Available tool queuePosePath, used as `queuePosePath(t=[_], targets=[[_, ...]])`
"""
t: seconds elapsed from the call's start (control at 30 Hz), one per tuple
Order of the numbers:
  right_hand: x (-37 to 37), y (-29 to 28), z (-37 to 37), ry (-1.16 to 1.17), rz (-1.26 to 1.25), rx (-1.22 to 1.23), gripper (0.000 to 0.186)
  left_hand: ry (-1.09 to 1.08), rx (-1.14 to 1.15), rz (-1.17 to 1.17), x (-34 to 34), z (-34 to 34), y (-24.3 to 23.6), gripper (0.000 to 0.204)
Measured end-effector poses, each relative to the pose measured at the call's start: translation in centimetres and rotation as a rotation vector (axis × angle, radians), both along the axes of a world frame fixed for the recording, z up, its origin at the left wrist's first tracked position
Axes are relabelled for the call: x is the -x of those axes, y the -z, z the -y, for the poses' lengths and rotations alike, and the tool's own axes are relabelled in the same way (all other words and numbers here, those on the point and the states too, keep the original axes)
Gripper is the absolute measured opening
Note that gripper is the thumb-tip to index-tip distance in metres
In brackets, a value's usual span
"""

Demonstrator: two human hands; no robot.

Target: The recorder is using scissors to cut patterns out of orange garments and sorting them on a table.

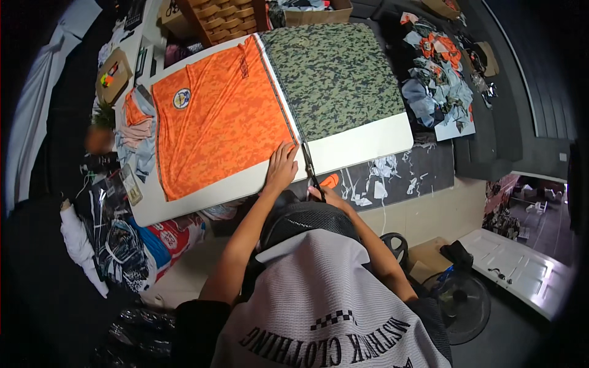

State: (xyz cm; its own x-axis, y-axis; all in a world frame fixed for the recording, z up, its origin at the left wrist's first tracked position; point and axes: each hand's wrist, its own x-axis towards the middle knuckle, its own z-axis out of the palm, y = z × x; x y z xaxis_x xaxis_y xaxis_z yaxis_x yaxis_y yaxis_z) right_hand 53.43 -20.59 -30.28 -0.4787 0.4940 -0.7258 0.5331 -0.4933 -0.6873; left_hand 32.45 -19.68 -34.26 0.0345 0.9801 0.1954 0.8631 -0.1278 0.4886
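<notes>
A wide piece of printed fabric is spread over the white table point(362, 147). Its left panel is orange camouflage fabric point(221, 116) with a round emblem. The right panel is green camouflage fabric point(337, 80), and a white strip point(277, 86) edged in black runs between the two. My left hand point(282, 167) lies with fingers stretched out at the near edge of the orange panel, beside the strip's near end. Black scissors point(310, 167) are in my right hand point(330, 196), their blades pointing away from me at that same end. Whether the blades touch the fabric is hard to tell.
Heaped fabric scraps point(438, 73) lie at the far right. White offcuts point(380, 175) litter the dark floor mat. Folded cloth point(136, 138) is piled at the table's left edge. Beyond the table stands a woven basket point(224, 21). A round fan point(457, 303) is at the lower right.
</notes>
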Motion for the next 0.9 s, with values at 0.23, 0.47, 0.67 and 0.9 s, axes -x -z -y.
queuePosePath(t=[0.23, 0.47, 0.67, 0.9], targets=[[-0.8, -1.7, -0.9, 0.059, -0.047, -0.047, 0.053, -0.041, 0.001, -0.028, -0.1, 0.2, -1.1, 0.054], [-1.5, -3.1, 0.7, 0.059, 0.017, -0.053, 0.046, -0.086, 0.015, -0.014, -0.1, -0.3, -1.4, 0.054], [0.1, -5.1, 0.4, 0.114, 0.013, -0.058, 0.043, -0.094, 0.023, -0.050, 0.0, -0.1, -0.8, 0.053], [1.0, -4.9, -0.5, 0.126, 0.076, -0.078, 0.041, -0.092, 0.021, -0.046, 0.1, 0.0, -0.3, 0.053]])
